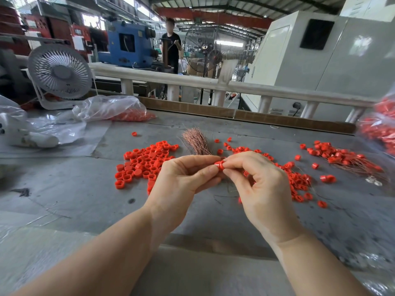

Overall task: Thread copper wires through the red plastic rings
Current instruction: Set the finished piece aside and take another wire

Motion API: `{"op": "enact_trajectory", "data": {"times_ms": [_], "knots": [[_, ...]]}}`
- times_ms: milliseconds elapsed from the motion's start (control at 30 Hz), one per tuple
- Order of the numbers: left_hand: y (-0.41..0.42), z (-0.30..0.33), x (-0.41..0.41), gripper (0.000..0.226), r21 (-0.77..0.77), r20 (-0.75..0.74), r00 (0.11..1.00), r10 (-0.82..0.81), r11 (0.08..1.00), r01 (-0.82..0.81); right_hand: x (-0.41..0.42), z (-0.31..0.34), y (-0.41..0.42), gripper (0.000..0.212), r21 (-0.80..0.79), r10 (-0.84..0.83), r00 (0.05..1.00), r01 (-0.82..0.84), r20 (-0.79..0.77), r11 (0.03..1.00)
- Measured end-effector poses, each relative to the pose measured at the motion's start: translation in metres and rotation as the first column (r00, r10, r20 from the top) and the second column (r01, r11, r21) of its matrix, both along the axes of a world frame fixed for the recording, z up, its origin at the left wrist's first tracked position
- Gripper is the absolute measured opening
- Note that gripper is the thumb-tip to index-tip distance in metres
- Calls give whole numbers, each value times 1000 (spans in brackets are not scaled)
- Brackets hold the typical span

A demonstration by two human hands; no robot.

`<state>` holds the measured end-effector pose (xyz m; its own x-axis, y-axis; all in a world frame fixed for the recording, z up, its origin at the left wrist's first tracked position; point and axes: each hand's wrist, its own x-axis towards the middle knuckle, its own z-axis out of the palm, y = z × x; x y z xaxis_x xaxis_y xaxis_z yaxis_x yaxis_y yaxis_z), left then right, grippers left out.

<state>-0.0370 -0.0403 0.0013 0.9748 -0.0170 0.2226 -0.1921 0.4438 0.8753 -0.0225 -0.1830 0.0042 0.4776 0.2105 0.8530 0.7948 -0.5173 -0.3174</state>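
Head view: two bare hands meet over a gray table (64, 189). The left hand (183, 178) and the right hand (258, 180) both pinch one small red ring (219, 166) between thumb and fingertips. The ring is up in the air, just in front of the copper wire bundle (196, 144). I cannot tell if a wire is in the ring.

The wire bundle lies flat on the table, its loose ends spread out like a brush. Left of the bundle sits a big pile of red rings (145, 163). Right of the bundle is a second pile of rings (297, 178), partly hidden by the right hand, with thin wires poking out of it. Farther right of the bundle lie rings with wires through them (344, 157), all in a row. Far right of the bundle, at the edge, is a clear bag of red rings (382, 129).

Far left and behind the bundle lies another plastic bag (111, 110) with red rings inside. A white fan (59, 71) stands behind that bag.
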Motion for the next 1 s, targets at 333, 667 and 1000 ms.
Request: {"op": "enact_trajectory", "data": {"times_ms": [333,667,1000], "knots": [[-1,-1,0,20,24,3,1000,19,1000,-19,-1,0,1,5,-7,-30,999,30,-32,1000],[-2,0,-1,18,8,13,999,41,999,-41,-2,0,2,5,-10,-57,998,57,-6,998],[-1,0,-1,17,16,30,999,33,999,-34,-2,0,1,4,-8,-44,999,44,20,999]]}}
